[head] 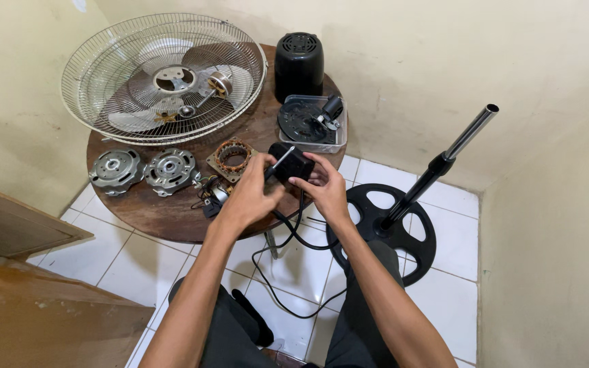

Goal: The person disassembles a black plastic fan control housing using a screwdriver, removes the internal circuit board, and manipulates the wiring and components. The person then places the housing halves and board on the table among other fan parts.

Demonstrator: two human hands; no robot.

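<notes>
The round wooden table (172, 211) stands before you in the corner of the room, and the biggest thing on it is the white wire fan guard (103, 116), lying tilted at the back left with the pale fan blade (138, 58) showing through its mesh. To your right, on the white tiles, sits the black round stand base (417, 249), with its pole (444, 160) slanting up and to the right to a bare metal tip. At the back of the table stands the black motor cover (298, 63), and just in front of it is a clear plastic tray (339, 140) holding a dark round part. Along the left front of the table lie two grey metal motor end plates (117, 170) side by side, close together, with the copper-wound stator (232, 157) just to their right.

Your left hand (243, 197) is closed around a screwdriver (279, 162), its metal shaft pointing up and right onto the small black box (293, 163). Your right hand (325, 191) grips that box from the right side, fingers curled on it, holding it above the table's front edge. A black cable (288, 272) hangs from the box and loops down between your knees over the tiles.
</notes>
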